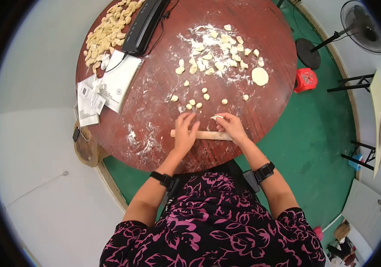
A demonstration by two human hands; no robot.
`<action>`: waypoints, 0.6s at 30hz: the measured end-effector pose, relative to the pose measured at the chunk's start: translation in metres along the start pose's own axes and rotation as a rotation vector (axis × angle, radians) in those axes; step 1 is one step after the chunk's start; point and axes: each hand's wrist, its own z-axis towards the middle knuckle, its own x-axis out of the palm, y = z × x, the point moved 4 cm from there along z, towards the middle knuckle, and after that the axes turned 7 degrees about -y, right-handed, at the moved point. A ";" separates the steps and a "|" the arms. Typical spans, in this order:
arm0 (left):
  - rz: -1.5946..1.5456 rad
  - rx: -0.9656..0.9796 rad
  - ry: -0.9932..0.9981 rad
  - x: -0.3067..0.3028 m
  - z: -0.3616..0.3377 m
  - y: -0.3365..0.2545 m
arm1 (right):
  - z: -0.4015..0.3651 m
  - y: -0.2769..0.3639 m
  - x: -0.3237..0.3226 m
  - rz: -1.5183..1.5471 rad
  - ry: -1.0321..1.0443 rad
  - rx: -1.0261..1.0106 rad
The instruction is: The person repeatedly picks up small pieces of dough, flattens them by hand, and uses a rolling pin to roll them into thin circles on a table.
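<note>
A pale wooden rolling pin [210,135] lies crosswise near the front edge of the round table. My left hand [184,135] is over its left part, thumb and fingers apart, with nothing seen between them. In my right hand [233,128], thumb and fingers pinch a thin, flattened piece of dough [217,117] just beyond the pin; this hand covers the pin's right end. Several small dough balls [199,105] rest just past my hands. Farther right is a flat round dough wrapper [260,76].
Floured dough pieces [219,66] are scattered mid-table. At the far left are a heap of shaped dough pieces [106,38], a black corded appliance [143,26] and white packets [119,82]. A red stool [306,80] and a fan [361,26] stand on the green floor at right.
</note>
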 end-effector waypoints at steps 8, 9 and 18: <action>-0.621 -0.853 0.475 0.042 0.007 0.012 | 0.002 -0.022 0.019 -0.056 0.058 -0.100; -0.610 -0.869 0.451 0.042 0.005 0.014 | 0.000 -0.021 0.020 -0.092 0.047 -0.091; -0.852 -1.115 0.386 0.038 -0.009 0.026 | -0.013 0.013 0.034 -0.573 0.071 -0.446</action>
